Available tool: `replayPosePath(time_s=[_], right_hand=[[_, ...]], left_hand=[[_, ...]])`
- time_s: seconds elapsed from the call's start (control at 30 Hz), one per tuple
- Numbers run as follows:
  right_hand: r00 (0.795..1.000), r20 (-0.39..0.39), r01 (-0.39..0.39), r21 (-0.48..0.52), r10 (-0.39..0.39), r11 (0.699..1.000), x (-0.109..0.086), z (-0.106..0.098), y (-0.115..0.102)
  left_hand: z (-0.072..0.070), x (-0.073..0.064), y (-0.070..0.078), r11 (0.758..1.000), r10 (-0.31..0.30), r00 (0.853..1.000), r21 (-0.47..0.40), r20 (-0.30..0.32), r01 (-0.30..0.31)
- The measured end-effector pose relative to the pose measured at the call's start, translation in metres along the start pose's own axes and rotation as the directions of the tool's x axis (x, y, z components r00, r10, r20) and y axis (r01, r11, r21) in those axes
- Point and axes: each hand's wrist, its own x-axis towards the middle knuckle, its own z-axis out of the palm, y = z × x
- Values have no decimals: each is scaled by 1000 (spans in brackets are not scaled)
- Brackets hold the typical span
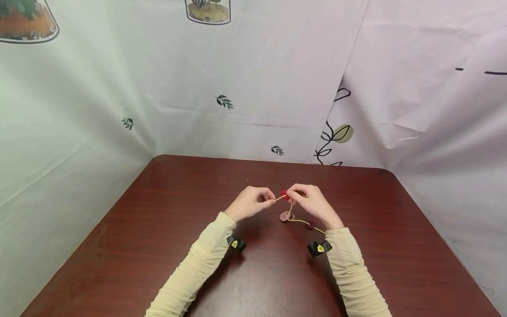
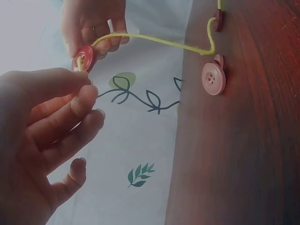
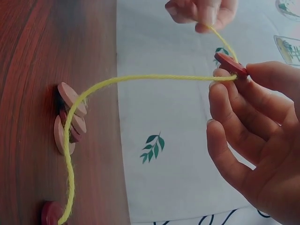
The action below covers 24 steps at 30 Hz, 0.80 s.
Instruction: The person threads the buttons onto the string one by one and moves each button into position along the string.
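Observation:
My right hand [image 1: 313,202] pinches a red button [image 3: 229,64] by its edge between thumb and fingers. A yellow cord [image 3: 150,77] runs through the button, and its end is pinched by the thumb and forefinger of my left hand [image 1: 251,202]. On the other side the cord sags from the button [image 2: 84,58] to the table. Pink buttons [image 2: 213,78] lie there, stacked loosely beside the cord with a darker one among them. A dark red button [image 1: 310,225] sits on the cord farther right, nearer the right wrist.
Both hands are held over a reddish-brown wooden table [image 1: 190,185]. A white cloth [image 1: 253,66] printed with leaves hangs behind it and along both sides. Each wrist carries a small black camera [image 1: 236,244].

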Motion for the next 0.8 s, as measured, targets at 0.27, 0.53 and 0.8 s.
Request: replayPosePath(time_s=[0.27,0.53,0.8], right_hand=[[1000,-21,1,-14,-1,1000,0,-1,2],[998,-57,-42,-18,40,999,0,-1,5],[994,-62,-89,-30,87,996,-1,-1,8]], left_hand=[[-2,0,0,999,30,999,25,30,-30],[-6,-1,1,997,57,997,56,45,-59],[-11,-3,-1,998,45,998,51,44,-47]])
